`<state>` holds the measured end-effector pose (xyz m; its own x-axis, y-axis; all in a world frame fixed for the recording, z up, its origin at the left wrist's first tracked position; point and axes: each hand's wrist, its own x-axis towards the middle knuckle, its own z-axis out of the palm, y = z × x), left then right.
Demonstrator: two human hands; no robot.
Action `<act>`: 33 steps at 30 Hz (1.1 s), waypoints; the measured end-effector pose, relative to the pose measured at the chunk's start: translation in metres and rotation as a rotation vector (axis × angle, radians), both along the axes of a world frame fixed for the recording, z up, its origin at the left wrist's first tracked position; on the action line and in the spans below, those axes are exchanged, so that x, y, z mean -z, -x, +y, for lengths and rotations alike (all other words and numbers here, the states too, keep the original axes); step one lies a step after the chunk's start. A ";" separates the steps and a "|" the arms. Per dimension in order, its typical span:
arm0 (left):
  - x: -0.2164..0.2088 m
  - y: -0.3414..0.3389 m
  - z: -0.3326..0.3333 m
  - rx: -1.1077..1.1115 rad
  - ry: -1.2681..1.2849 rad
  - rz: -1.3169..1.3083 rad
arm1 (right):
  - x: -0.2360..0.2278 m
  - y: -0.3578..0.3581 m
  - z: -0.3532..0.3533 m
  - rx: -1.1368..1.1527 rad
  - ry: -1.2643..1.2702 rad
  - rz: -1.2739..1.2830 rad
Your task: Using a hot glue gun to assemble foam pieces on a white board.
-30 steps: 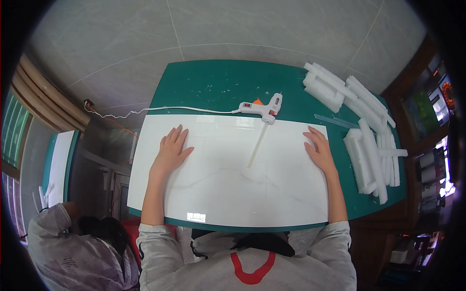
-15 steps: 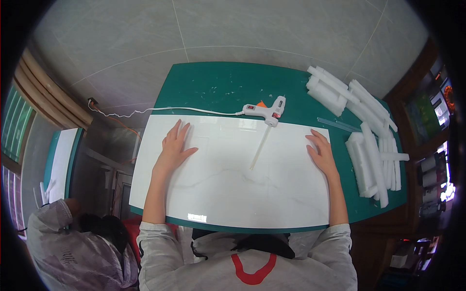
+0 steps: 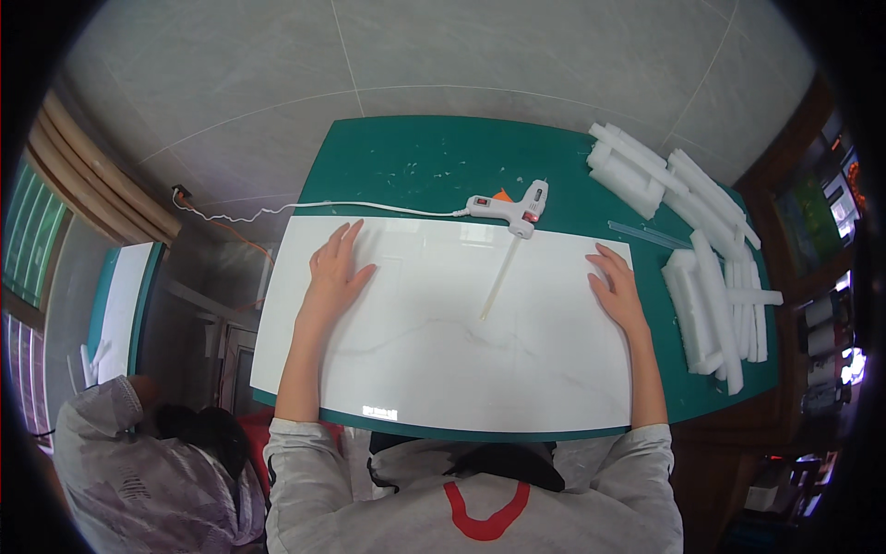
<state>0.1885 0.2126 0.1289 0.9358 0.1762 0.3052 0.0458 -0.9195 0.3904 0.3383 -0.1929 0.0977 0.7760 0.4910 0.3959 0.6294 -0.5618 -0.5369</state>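
White and glossy, the panel (image 3: 443,323) is lying flat on the green table (image 3: 415,157), covering most of its near half and slightly overhanging the left edge. Both hands are resting on it palm down with fingers spread and released, grasping nothing: the left hand (image 3: 334,272) is sitting near the far left corner, the right hand (image 3: 616,286) at the right edge.

At the panel's far edge a white glue gun (image 3: 512,209) is lying on its side, its cord (image 3: 323,207) trailing off to the left, and a pale glue stick (image 3: 498,279) is resting on the panel just near of the gun. White foam strips (image 3: 711,277) are piling up on the table's right side, well apart from the hands.

Judging by its sheen and straight edges, the panel is looking stiff, slick and probably brittle at the corners (a faint grey vein is suggesting a marble-look finish), so it would best be taken by two opposite edges, not pressed in the middle.
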 end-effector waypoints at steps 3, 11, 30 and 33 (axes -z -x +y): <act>0.015 0.003 0.005 0.033 -0.075 0.090 | 0.000 0.000 0.001 0.004 -0.002 0.022; 0.019 0.004 0.005 0.054 -0.166 0.112 | -0.001 0.002 0.000 -0.001 -0.012 0.032; 0.019 0.004 0.005 0.066 -0.183 0.128 | -0.004 0.004 0.000 -0.024 0.030 0.004; 0.020 0.004 0.006 0.068 -0.179 0.123 | -0.003 0.005 0.000 -0.018 0.043 0.010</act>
<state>0.1843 0.2186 0.1094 0.9759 0.0646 0.2086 0.0183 -0.9761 0.2165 0.3335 -0.1933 0.1012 0.7710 0.5211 0.3661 0.6340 -0.5736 -0.5187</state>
